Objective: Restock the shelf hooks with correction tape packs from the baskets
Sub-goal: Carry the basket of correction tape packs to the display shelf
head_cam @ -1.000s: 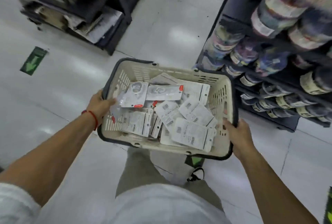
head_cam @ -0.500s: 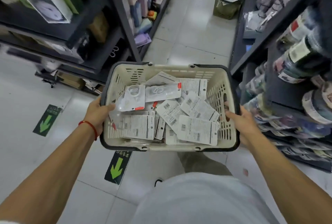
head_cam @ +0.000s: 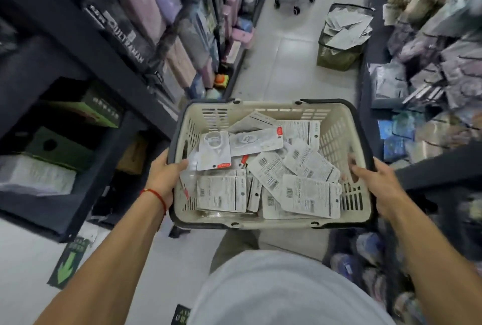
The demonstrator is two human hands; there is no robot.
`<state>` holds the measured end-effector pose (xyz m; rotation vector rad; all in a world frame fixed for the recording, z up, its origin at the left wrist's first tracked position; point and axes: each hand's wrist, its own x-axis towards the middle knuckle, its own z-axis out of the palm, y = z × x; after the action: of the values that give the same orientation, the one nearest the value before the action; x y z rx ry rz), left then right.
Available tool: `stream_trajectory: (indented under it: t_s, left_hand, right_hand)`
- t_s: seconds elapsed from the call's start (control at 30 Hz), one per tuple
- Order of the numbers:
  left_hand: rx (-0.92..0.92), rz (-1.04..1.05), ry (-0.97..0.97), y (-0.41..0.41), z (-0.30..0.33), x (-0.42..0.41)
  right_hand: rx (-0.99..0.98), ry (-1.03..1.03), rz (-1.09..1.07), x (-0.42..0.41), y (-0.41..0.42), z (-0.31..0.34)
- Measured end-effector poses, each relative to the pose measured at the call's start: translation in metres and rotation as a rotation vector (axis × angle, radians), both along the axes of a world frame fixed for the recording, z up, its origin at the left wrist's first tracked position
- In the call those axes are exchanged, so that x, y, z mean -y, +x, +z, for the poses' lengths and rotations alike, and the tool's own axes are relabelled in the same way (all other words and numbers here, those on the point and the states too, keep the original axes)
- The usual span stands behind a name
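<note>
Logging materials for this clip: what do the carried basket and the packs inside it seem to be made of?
Basket: likely rigid moulded plastic, matte cream, with slotted walls and a dark rim. Correction tape packs: seemingly printed card backs with barcodes; a face-up one shows a glossy clear front, probably plastic.

Both hands hold a cream basket [head_cam: 271,113] by its side rims, left hand [head_cam: 163,177] and right hand [head_cam: 379,181]; packs [head_cam: 310,195] lie jumbled inside; a second basket [head_cam: 339,57] stands on the aisle floor [head_cam: 287,63] ahead, between shelves [head_cam: 109,45].

I see white correction tape packs [head_cam: 310,195] lying jumbled, mostly backs up, inside the cream basket [head_cam: 263,112].
</note>
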<state>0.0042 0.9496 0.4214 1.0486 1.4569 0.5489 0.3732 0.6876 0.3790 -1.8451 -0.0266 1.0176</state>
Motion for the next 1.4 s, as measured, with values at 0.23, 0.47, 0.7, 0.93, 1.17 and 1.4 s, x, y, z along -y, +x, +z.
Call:
stream_trajectory:
  t_s: [0.23,0.47,0.7,0.93,1.17,1.4]
  left_hand:
    - [0.093,-0.09,-0.105,0.161,-0.025,-0.182]
    - [0.058,-0.186,-0.107,0.332,-0.022,-0.35]
    - [-0.027,-0.188,-0.061,0.507,-0.014,-0.483]
    - [-0.026,-0.204,-0.015,0.665,0.013,-0.603]
    - [0.019,-0.256,-0.052,0.807,-0.022,-0.769]
    - [0.045,-0.45,-0.13,0.953,-0.025,-0.938]
  right_hand:
    - [0.124,-0.06,-0.111,-0.14,0.12,0.02]
    - [0.094,-0.065,-0.199,-0.274,0.257,0.018]
    - [-0.005,0.012,-0.259,-0.391,0.427,-0.016]
    - [-0.034,0.033,-0.26,-0.516,0.59,-0.001]
    - [0.054,0.015,-0.303,-0.66,0.709,0.009]
    - [0.11,-0.018,-0.443,-0.797,0.795,0.032]
